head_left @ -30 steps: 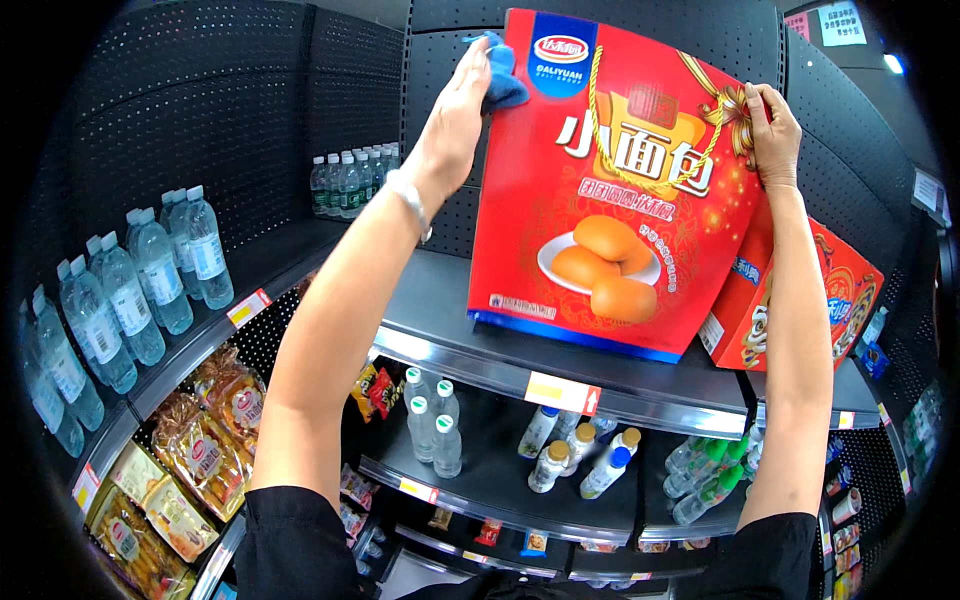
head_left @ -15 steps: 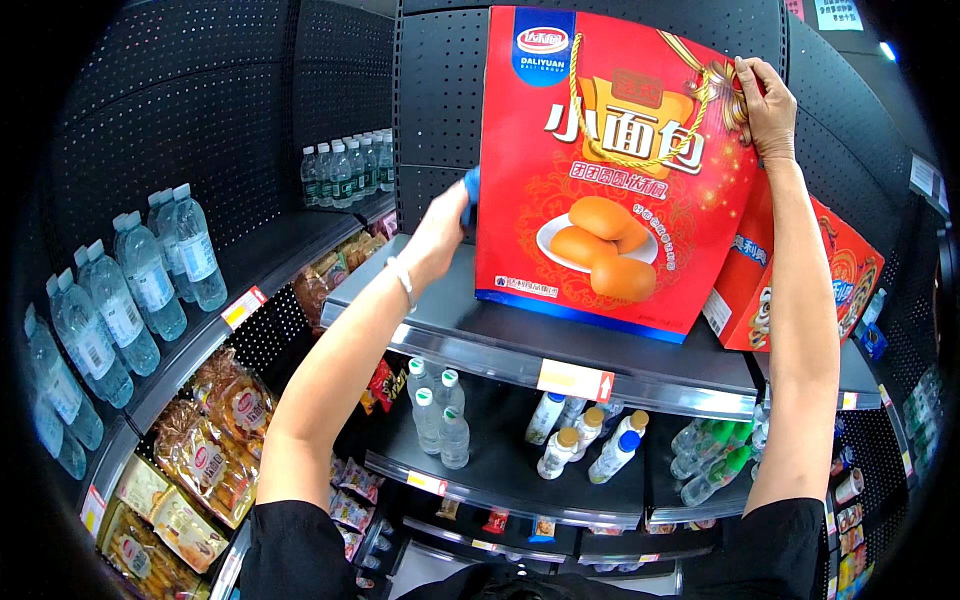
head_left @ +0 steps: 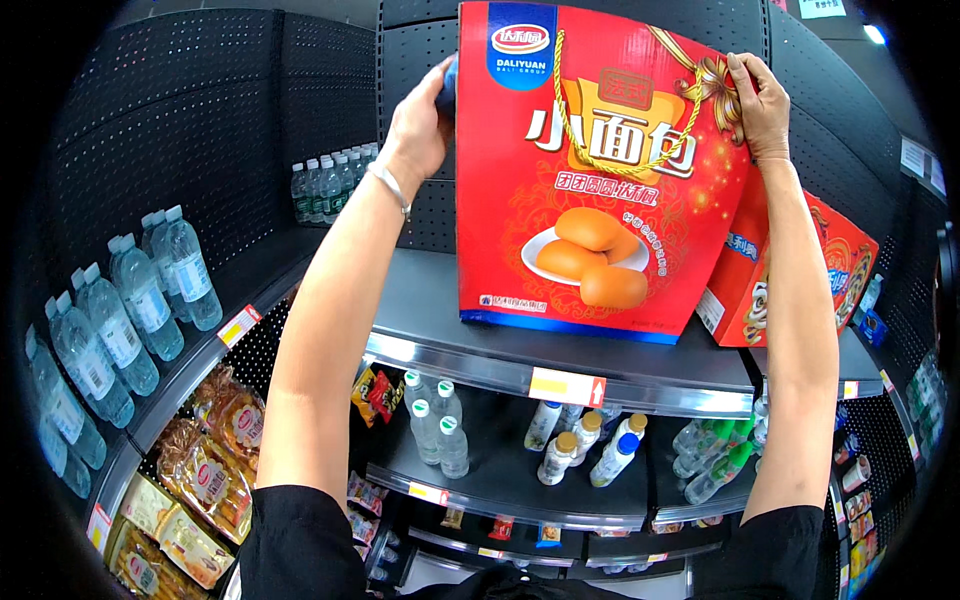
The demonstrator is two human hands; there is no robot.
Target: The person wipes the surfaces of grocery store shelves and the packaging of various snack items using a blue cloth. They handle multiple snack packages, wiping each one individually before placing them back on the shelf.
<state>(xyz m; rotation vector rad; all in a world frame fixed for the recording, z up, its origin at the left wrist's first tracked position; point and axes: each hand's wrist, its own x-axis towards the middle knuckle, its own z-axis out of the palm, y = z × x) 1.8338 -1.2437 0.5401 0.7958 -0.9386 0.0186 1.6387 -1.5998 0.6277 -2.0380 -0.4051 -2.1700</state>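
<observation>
Dark shop shelf (head_left: 560, 350) under my hands; red gift box (head_left: 600, 180) stands upright on it between them; left hand (head_left: 420, 125) presses a blue cloth to its side, right hand (head_left: 762, 105) pinches its top corner; judged step: wiping; next needs steady bracing.

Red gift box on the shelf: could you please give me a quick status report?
Left hand on the box's left edge, holding a blue cloth. Right hand gripping the top right corner. Red gift box upright on the grey shelf. Second red box close behind.
</observation>
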